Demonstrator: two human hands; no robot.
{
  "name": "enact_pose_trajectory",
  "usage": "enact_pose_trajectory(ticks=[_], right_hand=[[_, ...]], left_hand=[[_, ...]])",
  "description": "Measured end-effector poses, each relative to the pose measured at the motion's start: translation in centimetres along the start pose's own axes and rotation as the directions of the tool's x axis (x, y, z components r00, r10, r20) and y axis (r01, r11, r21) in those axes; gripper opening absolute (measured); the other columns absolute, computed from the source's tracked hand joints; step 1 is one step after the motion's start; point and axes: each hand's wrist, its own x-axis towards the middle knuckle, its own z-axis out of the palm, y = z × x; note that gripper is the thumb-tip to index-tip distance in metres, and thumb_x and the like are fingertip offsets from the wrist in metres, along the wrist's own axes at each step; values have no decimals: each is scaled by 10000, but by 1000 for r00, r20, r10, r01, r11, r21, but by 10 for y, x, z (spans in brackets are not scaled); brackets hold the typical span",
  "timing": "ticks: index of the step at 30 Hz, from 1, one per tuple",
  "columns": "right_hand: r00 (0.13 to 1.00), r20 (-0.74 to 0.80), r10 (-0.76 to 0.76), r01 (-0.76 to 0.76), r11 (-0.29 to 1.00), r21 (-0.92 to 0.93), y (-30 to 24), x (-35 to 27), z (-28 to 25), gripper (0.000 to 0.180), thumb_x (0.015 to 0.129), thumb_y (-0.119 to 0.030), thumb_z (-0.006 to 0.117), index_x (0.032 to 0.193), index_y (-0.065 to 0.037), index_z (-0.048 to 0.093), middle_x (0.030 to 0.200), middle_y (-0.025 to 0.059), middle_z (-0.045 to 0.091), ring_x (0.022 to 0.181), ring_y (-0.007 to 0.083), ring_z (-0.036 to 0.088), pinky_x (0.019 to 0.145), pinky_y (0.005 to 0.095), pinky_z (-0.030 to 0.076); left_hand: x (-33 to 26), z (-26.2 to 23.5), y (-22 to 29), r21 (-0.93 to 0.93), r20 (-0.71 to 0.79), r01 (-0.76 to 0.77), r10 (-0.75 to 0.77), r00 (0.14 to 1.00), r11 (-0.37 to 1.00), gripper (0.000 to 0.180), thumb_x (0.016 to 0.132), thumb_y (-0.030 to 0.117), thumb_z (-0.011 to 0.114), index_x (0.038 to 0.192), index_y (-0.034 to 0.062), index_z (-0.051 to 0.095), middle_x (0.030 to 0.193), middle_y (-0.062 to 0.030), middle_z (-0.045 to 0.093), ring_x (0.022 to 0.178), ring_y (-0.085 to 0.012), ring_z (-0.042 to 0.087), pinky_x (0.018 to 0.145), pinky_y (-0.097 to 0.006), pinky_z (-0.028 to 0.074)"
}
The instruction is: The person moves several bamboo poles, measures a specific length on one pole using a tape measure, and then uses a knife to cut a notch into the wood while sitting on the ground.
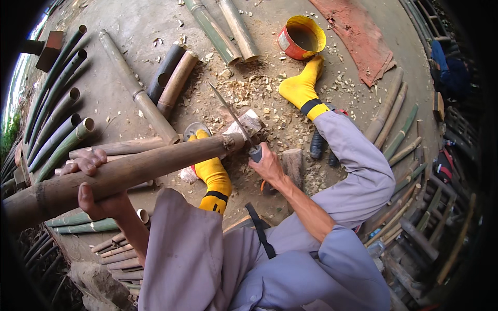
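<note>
My left hand (101, 179) is wrapped round a thick brown bamboo pole (137, 167), fingers over its top and thumb on the near side. The pole slants up from the left edge across my lap toward the middle. In my right hand (272, 168) is the dark handle of a knife (254, 153). Its long, narrow, slightly curved blade points away and to the left, close by the pole's far end; whether they touch I cannot tell. Under that end lies a pale chopped wood block (248, 123). My feet, in yellow socks (212, 176), flank the work spot.
Wood chips (249, 88) litter the floor. A red and yellow bucket (302, 39) stands beyond my right foot, near a reddish sheet (358, 39). Bamboo lengths (57, 122) lie on the left, with more poles (389, 111) on the right. An upright log (292, 166) stands near my right hand.
</note>
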Motion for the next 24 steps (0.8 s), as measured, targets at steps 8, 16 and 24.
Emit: enact_pose_trajectory(ticks=[8, 16, 24], right_hand=[[954, -253, -163, 220, 952, 215, -50, -24, -28, 338, 733, -126, 722, 968, -29, 500, 733, 120, 622, 669, 262, 654, 602, 345, 514], [988, -109, -110, 146, 895, 422, -31, -22, -37, 504, 681, -115, 749, 1122, -14, 526, 900, 77, 593, 773, 155, 583, 694, 292, 471], [970, -222, -100, 215, 780, 587, -57, -106, -62, 374, 695, -90, 766, 988, -18, 545, 772, 20, 553, 587, 84, 545, 565, 233, 466]], left_hand=[[-3, -8, -3, 28, -24, 28, -27, 999, 999, 402, 764, 279, 519, 1101, 61, 493, 849, -79, 497, 845, -203, 446, 811, -388, 368], [25, 3, -51, -148, -467, 387, -409, 784, 910, 406, 813, 289, 655, 1070, 61, 440, 821, -98, 532, 706, -224, 570, 698, -388, 529], [28, 24, -130, -213, -157, 742, -772, 616, 636, 419, 870, 320, 590, 1107, 10, 437, 923, -150, 575, 782, -268, 616, 675, -416, 542]])
